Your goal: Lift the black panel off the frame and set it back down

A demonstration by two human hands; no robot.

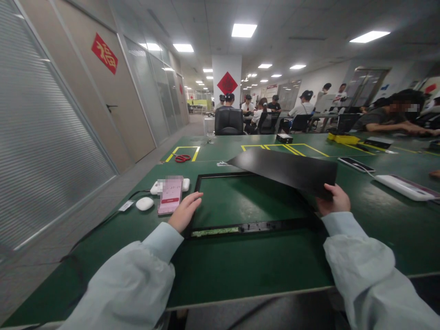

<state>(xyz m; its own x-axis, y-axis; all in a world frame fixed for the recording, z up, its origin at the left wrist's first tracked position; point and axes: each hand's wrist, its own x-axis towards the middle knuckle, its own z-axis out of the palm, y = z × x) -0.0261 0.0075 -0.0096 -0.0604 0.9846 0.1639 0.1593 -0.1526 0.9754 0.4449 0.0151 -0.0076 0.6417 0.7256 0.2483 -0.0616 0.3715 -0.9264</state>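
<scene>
A thin black sheet (288, 167) is tilted above the table, its near right corner pinched in my right hand (335, 200). Under it, a black rectangular frame (268, 226) lies flat on the green table (247, 266), and the sheet covers part of its far and right sides. My left hand (186, 211) is at the frame's left side with fingers stretched out; whether it touches the frame I cannot tell. Just left of that hand is a pink phone (169, 197), leaning on a white power strip (186, 184). A small white rounded case (145, 204) sits beside the phone.
Red-handled scissors (182, 158) lie beyond the phone. Yellow tape (254, 147) marks rectangles on the far table. At right are a black phone (355, 164) and another white power strip (402, 187). A yellow object (343, 138) stands farther back. Several people sit or stand beyond.
</scene>
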